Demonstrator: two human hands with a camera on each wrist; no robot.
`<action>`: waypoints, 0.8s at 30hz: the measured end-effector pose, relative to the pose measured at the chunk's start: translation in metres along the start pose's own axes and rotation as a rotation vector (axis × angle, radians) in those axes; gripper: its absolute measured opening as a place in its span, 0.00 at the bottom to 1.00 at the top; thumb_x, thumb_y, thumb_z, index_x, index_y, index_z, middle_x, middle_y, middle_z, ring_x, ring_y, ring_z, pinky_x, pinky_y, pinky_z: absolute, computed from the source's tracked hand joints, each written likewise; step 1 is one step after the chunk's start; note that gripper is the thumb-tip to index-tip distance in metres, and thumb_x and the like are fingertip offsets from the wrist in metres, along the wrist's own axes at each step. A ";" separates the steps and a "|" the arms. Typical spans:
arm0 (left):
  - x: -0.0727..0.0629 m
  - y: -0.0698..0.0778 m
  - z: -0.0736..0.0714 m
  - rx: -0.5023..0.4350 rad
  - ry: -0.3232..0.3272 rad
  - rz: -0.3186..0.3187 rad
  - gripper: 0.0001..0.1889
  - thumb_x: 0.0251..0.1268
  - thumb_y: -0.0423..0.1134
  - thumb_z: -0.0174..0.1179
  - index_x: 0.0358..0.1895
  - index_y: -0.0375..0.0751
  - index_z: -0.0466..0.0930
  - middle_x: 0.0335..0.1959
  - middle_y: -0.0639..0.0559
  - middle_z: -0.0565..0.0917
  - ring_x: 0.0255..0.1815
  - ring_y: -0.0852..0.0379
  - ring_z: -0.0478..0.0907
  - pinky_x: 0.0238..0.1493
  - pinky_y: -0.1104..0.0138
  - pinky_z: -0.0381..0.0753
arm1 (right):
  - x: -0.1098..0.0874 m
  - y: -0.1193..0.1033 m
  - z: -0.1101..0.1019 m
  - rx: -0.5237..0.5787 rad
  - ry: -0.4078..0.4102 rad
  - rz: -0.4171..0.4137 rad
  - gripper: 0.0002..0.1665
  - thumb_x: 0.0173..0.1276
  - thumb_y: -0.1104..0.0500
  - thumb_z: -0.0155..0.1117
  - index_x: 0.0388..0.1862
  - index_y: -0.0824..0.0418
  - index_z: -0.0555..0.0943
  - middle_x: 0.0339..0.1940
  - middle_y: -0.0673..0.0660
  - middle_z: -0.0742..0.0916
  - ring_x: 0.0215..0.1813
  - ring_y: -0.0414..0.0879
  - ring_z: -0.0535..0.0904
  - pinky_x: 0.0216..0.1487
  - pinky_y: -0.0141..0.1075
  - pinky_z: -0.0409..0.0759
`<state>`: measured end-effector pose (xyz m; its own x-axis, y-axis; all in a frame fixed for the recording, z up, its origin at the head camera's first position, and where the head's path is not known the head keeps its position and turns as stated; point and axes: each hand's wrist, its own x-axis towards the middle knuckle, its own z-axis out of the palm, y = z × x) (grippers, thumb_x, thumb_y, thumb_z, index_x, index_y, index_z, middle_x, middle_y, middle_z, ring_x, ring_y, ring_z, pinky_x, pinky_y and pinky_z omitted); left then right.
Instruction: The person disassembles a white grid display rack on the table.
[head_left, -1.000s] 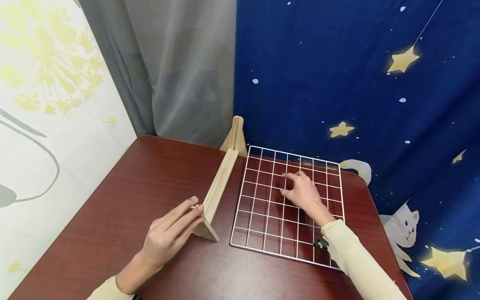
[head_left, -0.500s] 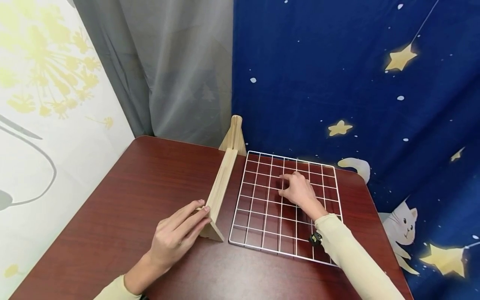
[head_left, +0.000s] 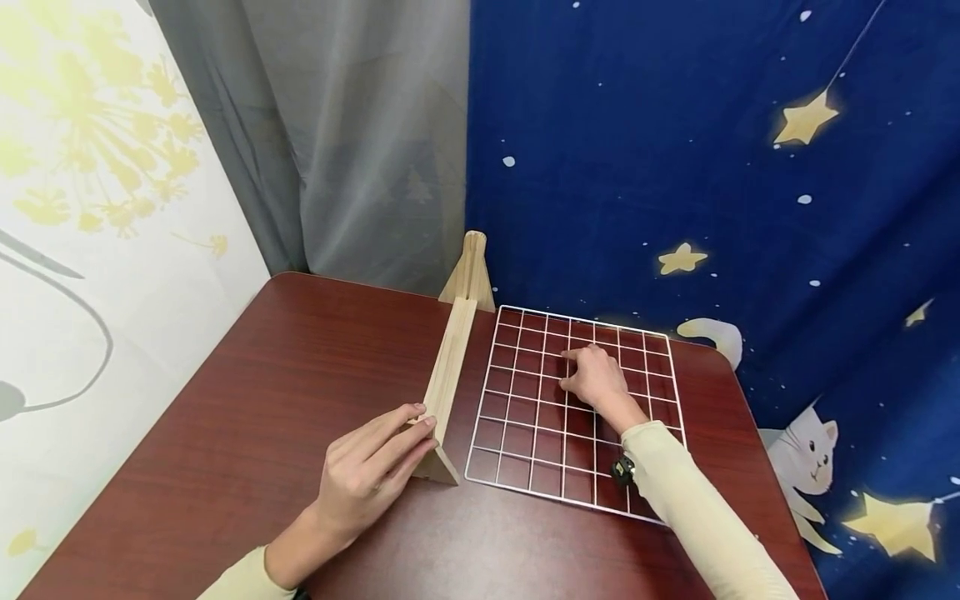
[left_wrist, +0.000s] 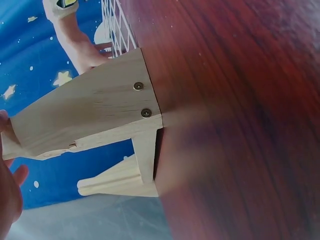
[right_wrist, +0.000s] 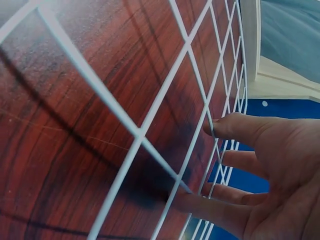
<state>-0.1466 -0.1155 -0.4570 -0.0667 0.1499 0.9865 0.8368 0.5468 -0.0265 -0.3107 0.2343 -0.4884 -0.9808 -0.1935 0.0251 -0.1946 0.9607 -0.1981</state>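
My left hand (head_left: 367, 475) holds the top of the near end panel of a pale wooden stand (head_left: 453, 350), which has two triangular ends joined by a long board. In the left wrist view, two screws show low on that panel (left_wrist: 90, 105), and the hand (left_wrist: 10, 190) is partly cut off at the edge. My right hand (head_left: 597, 379) grips a white wire grid panel (head_left: 562, 498) to the right of the stand. In the right wrist view, its thumb and fingers (right_wrist: 185, 201) hook spread around the wires. A small gap from table to grid cannot be ruled out.
The reddish-brown table (head_left: 300, 358) has rounded far corners. Behind it hang a grey curtain (head_left: 375, 150) and a blue curtain (head_left: 600, 150) with stars and a cat. A white, flower-patterned cloth (head_left: 112, 250) hangs at the left.
The grid's raised far edge has come down and its frame has shifted slightly, with my right hand on it. My left hand has moved the stand's near end to the right, towards the grid.
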 end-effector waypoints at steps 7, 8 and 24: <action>-0.001 0.003 0.001 0.005 0.001 -0.004 0.08 0.67 0.36 0.74 0.43 0.34 0.93 0.39 0.40 0.93 0.35 0.47 0.91 0.45 0.63 0.93 | 0.005 -0.002 0.005 -0.014 -0.047 0.040 0.32 0.60 0.54 0.79 0.65 0.56 0.86 0.63 0.68 0.87 0.56 0.68 0.87 0.52 0.60 0.88; -0.001 0.003 0.001 0.005 0.003 -0.004 0.08 0.67 0.36 0.74 0.42 0.34 0.93 0.39 0.40 0.93 0.35 0.47 0.91 0.45 0.63 0.93 | 0.005 -0.002 0.006 -0.016 -0.052 0.044 0.32 0.60 0.55 0.79 0.65 0.55 0.86 0.64 0.68 0.87 0.57 0.68 0.87 0.53 0.60 0.88; -0.003 0.002 0.005 -0.001 0.009 -0.007 0.08 0.67 0.36 0.74 0.42 0.33 0.93 0.38 0.39 0.93 0.34 0.48 0.91 0.42 0.63 0.93 | 0.006 -0.002 0.006 0.002 -0.073 0.086 0.34 0.59 0.53 0.83 0.66 0.54 0.86 0.64 0.69 0.87 0.61 0.69 0.85 0.56 0.60 0.87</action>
<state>-0.1479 -0.1104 -0.4604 -0.0682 0.1388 0.9880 0.8371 0.5467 -0.0191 -0.3158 0.2298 -0.4942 -0.9902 -0.1244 -0.0631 -0.1097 0.9739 -0.1987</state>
